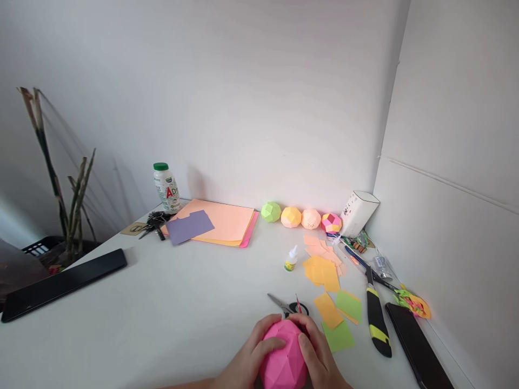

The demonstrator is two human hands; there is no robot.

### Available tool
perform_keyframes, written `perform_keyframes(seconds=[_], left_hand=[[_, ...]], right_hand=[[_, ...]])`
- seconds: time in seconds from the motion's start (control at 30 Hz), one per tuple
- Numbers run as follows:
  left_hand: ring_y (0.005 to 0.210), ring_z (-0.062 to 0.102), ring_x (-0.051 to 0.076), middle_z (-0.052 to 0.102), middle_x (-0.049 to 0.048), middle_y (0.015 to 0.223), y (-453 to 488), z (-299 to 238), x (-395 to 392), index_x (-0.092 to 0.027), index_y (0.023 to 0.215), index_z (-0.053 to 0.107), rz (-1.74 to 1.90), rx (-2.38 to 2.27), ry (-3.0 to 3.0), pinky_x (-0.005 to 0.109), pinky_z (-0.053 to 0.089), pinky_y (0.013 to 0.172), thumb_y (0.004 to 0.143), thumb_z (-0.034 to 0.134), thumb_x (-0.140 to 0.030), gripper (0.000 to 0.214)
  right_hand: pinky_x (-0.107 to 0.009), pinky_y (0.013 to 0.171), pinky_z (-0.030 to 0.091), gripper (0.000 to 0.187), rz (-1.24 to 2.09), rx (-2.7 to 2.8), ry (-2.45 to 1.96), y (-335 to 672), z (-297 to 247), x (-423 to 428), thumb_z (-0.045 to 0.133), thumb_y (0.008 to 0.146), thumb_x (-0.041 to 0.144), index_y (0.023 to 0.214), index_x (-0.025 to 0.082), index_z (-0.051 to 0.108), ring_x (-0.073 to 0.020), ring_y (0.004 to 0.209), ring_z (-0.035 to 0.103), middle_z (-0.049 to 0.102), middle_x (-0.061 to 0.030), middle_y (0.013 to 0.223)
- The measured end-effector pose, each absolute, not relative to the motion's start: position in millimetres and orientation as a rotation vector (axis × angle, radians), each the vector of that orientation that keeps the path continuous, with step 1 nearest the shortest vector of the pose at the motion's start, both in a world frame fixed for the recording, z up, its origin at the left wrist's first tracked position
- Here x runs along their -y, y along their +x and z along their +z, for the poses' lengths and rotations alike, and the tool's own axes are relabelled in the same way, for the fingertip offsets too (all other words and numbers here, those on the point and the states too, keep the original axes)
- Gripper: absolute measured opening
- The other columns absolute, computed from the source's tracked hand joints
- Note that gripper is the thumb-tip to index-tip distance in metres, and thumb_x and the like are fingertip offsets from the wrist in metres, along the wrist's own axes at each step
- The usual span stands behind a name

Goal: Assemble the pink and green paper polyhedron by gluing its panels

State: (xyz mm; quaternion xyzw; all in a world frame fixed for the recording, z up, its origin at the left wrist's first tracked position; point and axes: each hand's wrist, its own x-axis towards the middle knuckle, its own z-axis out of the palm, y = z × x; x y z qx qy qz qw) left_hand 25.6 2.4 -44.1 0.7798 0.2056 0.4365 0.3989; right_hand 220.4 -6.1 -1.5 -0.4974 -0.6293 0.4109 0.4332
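Note:
A pink faceted paper ball (284, 359) is held between my two hands at the bottom of the view. My left hand (253, 351) wraps its left side, thumb pressed on the upper facets. On the opposite side my right hand (318, 351) grips it, with its thumb on the near right face. Just beyond the ball lie scissors (284, 304) with black handles, partly hidden by the hands. A thin red-tipped tool (298, 303) rests by the handles. Green paper squares (338, 336) and orange paper pieces (328, 310) are right of my right hand.
Along the wall sit green (271, 212), yellow (291, 217), peach (311, 219) and multicoloured paper balls (331, 222). A glue bottle (291, 259), paper sheets (223, 219), a white bottle (166, 186), keys (158, 219), a utility knife (377, 319) and a phone (419, 346) lie around.

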Motion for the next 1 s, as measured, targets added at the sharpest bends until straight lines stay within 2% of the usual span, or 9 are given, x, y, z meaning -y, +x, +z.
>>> perform_keyframes(seconds=[0.23, 0.47, 0.67, 1.0], left_hand=[[0.137, 0.034, 0.037, 0.024, 0.0172, 0.147, 25, -51, -1, -0.033, 0.135, 0.034, 1.090, -0.532, 1.971, 0.050, 0.038, 0.106, 0.080, 0.070, -0.034, 0.065], [0.137, 0.033, 0.038, 0.024, 0.0179, 0.148, 25, -49, -2, -0.030, 0.135, 0.036, 1.094, -0.498, 1.957, 0.051, 0.036, 0.107, 0.081, 0.068, -0.038, 0.064], [0.136, 0.035, 0.037, 0.026, 0.0169, 0.147, 25, -48, -1, -0.032, 0.134, 0.037, 1.086, -0.557, 1.963, 0.048, 0.039, 0.106, 0.081, 0.070, -0.036, 0.062], [0.135, 0.036, 0.038, 0.026, 0.0170, 0.145, 26, -40, -2, -0.032, 0.134, 0.037, 1.109, -0.511, 1.957, 0.050, 0.039, 0.104, 0.081, 0.068, -0.032, 0.062]], right_hand=[[-0.035, 0.089, 0.052, 0.041, 1.023, 1.561, -1.206, 219, 1, 6, 0.043, 0.093, 0.058, 0.112, 0.028, 0.065, -0.0252, 0.102, 0.065, 0.071, -0.0070, 0.110], [-0.037, 0.091, 0.052, 0.049, 1.036, 1.597, -1.230, 221, -2, 5, 0.040, 0.093, 0.062, 0.114, 0.024, 0.063, -0.0260, 0.104, 0.064, 0.070, -0.0103, 0.113], [-0.036, 0.091, 0.052, 0.048, 1.029, 1.591, -1.255, 221, -4, 6, 0.041, 0.092, 0.061, 0.113, 0.024, 0.063, -0.0263, 0.105, 0.064, 0.069, -0.0096, 0.113], [-0.035, 0.091, 0.052, 0.047, 1.029, 1.613, -1.263, 223, -3, 5, 0.040, 0.093, 0.060, 0.114, 0.025, 0.062, -0.0257, 0.105, 0.064, 0.069, -0.0090, 0.112]])
